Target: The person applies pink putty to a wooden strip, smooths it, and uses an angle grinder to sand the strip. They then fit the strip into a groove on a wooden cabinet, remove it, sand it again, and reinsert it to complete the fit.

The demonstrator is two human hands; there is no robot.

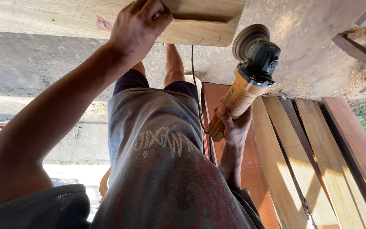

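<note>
My left hand [138, 26] rests on a pale wooden plank [64, 19] that runs across the top of the view, fingers curled over its stepped cut-out. My right hand [234, 125] grips the yellow body of an angle grinder [244, 87], held away from the plank at my side. Its black head and round sanding disc [250, 40] point up, just right of the plank's rounded end. A black cord [195, 85] hangs from the grinder past my grey shirt.
Several long boards [318, 161], reddish and pale, lie side by side on the right. A dusty concrete floor [310, 46] with sawdust lies below. Dark timber pieces [361, 51] stand at the top right, with grass at the right edge.
</note>
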